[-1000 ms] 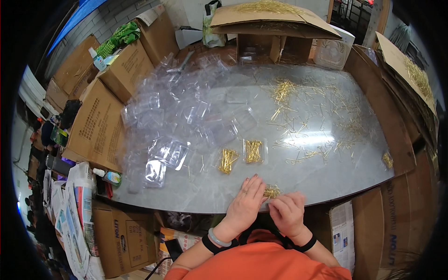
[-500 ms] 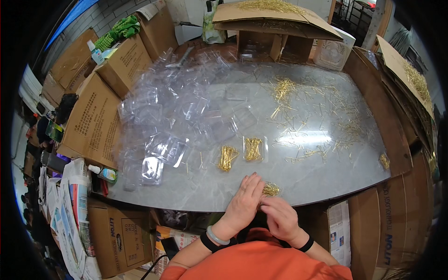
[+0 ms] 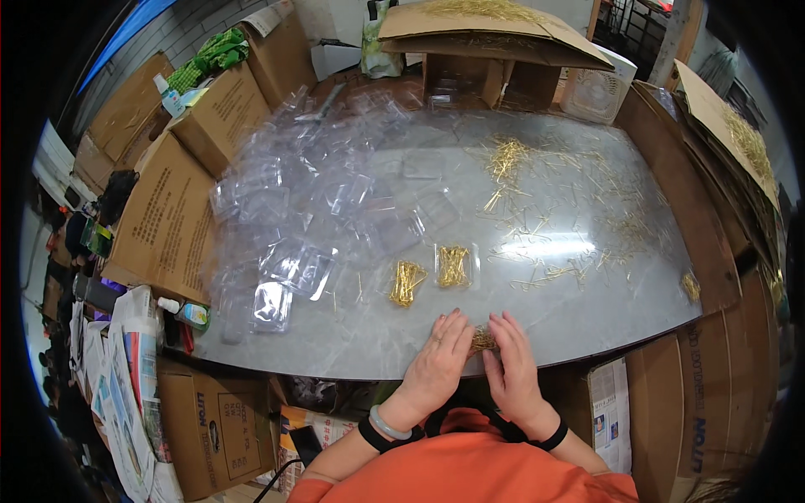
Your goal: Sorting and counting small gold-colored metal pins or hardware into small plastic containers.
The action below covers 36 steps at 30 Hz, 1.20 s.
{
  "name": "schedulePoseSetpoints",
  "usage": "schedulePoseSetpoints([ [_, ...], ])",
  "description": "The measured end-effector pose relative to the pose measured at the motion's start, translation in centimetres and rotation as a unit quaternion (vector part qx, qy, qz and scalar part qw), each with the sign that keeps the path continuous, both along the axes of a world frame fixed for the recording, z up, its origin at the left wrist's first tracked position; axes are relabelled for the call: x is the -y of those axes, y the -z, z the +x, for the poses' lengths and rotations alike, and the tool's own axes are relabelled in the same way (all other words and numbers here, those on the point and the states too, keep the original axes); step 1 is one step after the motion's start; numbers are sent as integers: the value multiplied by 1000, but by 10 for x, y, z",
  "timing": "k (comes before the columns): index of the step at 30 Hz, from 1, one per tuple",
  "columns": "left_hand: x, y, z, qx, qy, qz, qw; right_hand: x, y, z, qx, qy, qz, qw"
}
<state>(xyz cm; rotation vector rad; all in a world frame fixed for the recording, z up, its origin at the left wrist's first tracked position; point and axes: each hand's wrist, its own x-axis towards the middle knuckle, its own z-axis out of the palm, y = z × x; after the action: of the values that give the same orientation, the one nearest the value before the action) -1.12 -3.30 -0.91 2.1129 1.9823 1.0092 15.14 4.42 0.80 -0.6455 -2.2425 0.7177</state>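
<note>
Close to the table's near edge, a small bundle of gold wire hooks (image 3: pixel 482 341) is cupped between my two hands. My left hand (image 3: pixel 438 350) lies along its left side, fingers straight and close together. On the other side, my right hand (image 3: pixel 514 369) presses in with long fingers and its thumb near the bundle's lower end. The hands partly hide the bundle. Just beyond them stands a clear plastic tray (image 3: pixel 475 277) filled with gold hooks (image 3: pixel 453 266). Left of that tray is another bunch of gold hooks (image 3: pixel 406 283).
Clear plastic trays (image 3: pixel 302 201) are heaped over the table's left half. Loose gold hooks (image 3: pixel 570 210) scatter across the right, with a denser pile (image 3: pixel 507 159) farther back. Cardboard boxes (image 3: pixel 168 218) line the left side; a cardboard wall (image 3: pixel 688 193) borders the right. A white fan (image 3: pixel 597 90) stands behind.
My right hand has opened from a curled pose, its fingers now stretched forward along the bundle's right side. My left hand has stayed in nearly the same place.
</note>
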Motion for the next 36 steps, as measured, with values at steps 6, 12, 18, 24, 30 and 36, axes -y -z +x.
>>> schedulePoseSetpoints([
  [6,1,-2,-3,2,18,-7,1000,-18,2,-4,83,33,57,994],
  [12,1,-12,-2,47,28,-22,998,-18,3,-6,92,37,65,993],
  [18,3,-13,-4,2,33,-29,999,-19,1,0,59,-8,60,996],
  [24,3,-6,-2,9,5,-8,1000,-3,7,-17,67,-30,148,986],
  [30,6,-12,3,72,-19,-19,997,5,10,-22,104,-7,159,982],
  [36,22,-29,-18,98,-48,16,994,-11,-3,-12,141,5,174,975],
])
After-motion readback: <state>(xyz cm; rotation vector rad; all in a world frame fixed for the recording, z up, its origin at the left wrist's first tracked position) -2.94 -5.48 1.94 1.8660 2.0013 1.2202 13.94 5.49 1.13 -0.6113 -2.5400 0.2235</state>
